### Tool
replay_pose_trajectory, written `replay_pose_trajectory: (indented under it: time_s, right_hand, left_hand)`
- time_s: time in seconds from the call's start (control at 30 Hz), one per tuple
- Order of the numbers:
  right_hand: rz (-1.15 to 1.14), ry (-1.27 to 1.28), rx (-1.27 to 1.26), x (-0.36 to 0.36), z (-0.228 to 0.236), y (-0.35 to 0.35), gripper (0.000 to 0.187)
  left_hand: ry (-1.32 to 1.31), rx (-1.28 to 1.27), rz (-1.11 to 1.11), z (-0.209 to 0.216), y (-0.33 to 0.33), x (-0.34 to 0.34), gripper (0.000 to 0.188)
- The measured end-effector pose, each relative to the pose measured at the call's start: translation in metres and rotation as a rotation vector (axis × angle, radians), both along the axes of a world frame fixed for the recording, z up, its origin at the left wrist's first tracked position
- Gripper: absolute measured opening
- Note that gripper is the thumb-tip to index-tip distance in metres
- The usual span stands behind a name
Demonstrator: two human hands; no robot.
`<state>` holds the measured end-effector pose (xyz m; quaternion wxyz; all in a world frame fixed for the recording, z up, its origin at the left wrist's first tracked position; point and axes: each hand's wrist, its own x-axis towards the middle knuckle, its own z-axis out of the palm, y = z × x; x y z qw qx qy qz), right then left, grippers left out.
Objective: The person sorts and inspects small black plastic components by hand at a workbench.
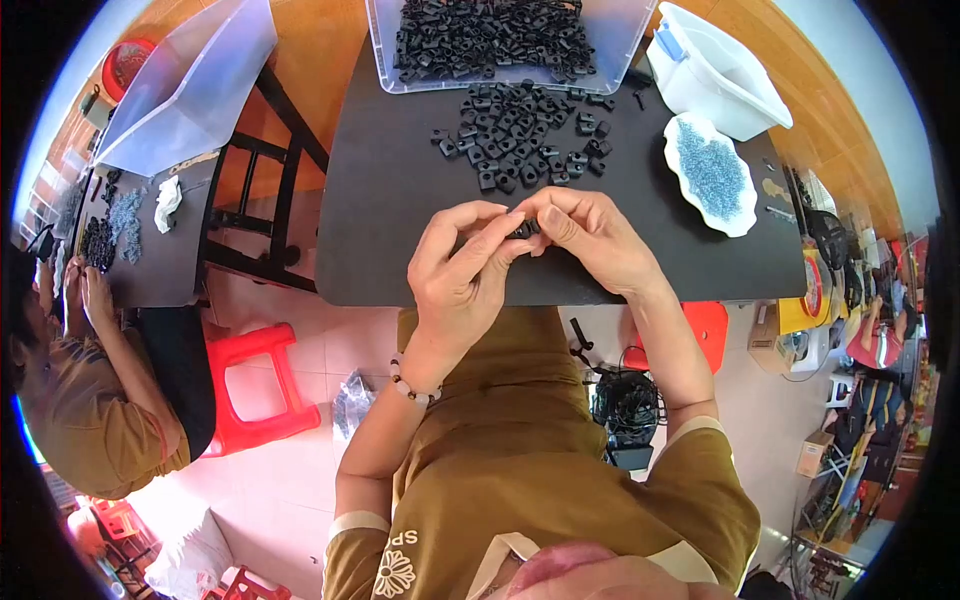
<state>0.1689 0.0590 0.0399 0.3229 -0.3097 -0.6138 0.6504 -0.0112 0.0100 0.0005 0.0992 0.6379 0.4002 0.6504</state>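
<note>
Part [523,230], small and black, at centre of frame; we see fingertips of the left hand [455,265] and right hand [588,238] pinching it. We judge a slip the main risk, the piece being tiny and mostly covered. Dropped, it could get lost in the similar black pile [525,135], upper centre, or bounce off the table's [380,200] near edge.
</note>
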Motion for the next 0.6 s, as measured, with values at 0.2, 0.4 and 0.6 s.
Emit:
replay_pose_trajectory:
  time_s: [0.2,0.4,0.6]
  right_hand:
    - [0.122,0.006,-0.009,0.002,0.0,0.002,0.051]
    - [0.166,0.067,-0.044,0.001,-0.013,0.003,0.04]
    - [0.142,-0.043,0.024,-0.004,-0.009,-0.001,0.048]
  left_hand:
    - [0.12,-0.002,0.027,0.001,-0.001,-0.003,0.029]
    - [0.126,0.03,0.026,0.003,0.0,0.002,0.029]
    - [0.122,0.043,0.018,0.002,0.0,0.001,0.028]
